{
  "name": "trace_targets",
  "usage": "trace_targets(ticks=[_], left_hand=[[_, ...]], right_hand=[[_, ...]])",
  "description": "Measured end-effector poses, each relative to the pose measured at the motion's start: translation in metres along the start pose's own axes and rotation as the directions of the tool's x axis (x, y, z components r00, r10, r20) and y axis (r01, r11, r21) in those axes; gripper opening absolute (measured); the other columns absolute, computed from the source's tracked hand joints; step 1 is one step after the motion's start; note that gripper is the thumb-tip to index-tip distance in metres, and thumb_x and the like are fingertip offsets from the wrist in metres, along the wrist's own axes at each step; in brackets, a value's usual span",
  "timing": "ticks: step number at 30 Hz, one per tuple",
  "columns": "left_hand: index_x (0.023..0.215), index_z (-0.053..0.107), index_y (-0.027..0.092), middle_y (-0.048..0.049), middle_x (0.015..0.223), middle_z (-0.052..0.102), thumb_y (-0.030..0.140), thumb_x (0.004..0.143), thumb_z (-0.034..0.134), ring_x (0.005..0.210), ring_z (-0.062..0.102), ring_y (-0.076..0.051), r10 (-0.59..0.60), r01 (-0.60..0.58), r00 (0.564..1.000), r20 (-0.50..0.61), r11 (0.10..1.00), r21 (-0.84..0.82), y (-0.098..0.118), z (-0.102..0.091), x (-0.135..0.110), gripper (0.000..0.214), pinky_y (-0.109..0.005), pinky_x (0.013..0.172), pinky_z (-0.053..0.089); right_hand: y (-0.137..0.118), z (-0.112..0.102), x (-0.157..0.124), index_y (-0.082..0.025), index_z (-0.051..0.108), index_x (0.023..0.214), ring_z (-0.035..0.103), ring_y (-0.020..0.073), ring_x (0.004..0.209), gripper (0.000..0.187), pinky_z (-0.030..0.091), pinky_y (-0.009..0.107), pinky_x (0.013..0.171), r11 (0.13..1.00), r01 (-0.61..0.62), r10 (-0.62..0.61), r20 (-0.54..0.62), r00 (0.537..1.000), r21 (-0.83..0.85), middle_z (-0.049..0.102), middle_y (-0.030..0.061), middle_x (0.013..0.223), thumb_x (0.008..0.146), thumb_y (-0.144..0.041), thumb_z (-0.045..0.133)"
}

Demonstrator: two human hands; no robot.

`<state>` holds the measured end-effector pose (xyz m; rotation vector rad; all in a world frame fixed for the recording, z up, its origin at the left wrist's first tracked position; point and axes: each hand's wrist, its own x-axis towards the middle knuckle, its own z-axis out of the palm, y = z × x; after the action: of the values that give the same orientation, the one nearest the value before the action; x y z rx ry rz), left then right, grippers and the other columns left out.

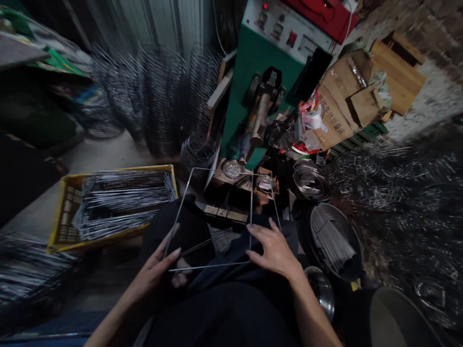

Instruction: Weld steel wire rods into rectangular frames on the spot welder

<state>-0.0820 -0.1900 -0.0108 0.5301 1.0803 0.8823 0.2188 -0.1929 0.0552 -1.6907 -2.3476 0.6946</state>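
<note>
Above my lap is a thin metal wire frame (pixel 210 266), roughly rectangular. My left hand (pixel 161 262) is closed around its left side, thumb on top. A few thin rods (pixel 206 242) stretch to the right from beside the left fingers; whether that hand grips them too is unclear. My right hand (pixel 275 248) has thumb and fingertips at a straight wire (pixel 251 202) that crosses the frame lengthwise, pinching it. Beyond the frame's far edge sit a small bowl of shiny metal bits (pixel 233 169) and a second bowl (pixel 265 184), below a green machine (pixel 231 120).
To the left stands a yellow crate (pixel 65 217) of metal rods. Stacks of wire racks (pixel 162 96) line the back wall. At right are a round tub (pixel 356 236) holding rods, a metal bowl (pixel 321 291) and a large wire heap (pixel 398 193). A cardboard box (pixel 336 106) leans behind.
</note>
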Motion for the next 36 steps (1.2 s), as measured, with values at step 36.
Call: trace_targets(ticks=[36], left_hand=[[0.159,0.016,0.027,-0.0007,0.053,0.065,0.042,0.074,0.08,0.04,0.059,-0.018,0.008,-0.008,0.997,0.071,1.0,0.001,0.003,0.026,-0.015,0.107,-0.022,0.04,0.048]], right_hand=[[-0.011,0.021,-0.025,-0.031,0.042,0.15,0.049,0.0257,0.136,0.084,0.043,0.04,0.114,0.961,0.038,-0.029,-0.04,0.999,0.272,0.049,0.0044,0.149,0.076,-0.018,0.08]])
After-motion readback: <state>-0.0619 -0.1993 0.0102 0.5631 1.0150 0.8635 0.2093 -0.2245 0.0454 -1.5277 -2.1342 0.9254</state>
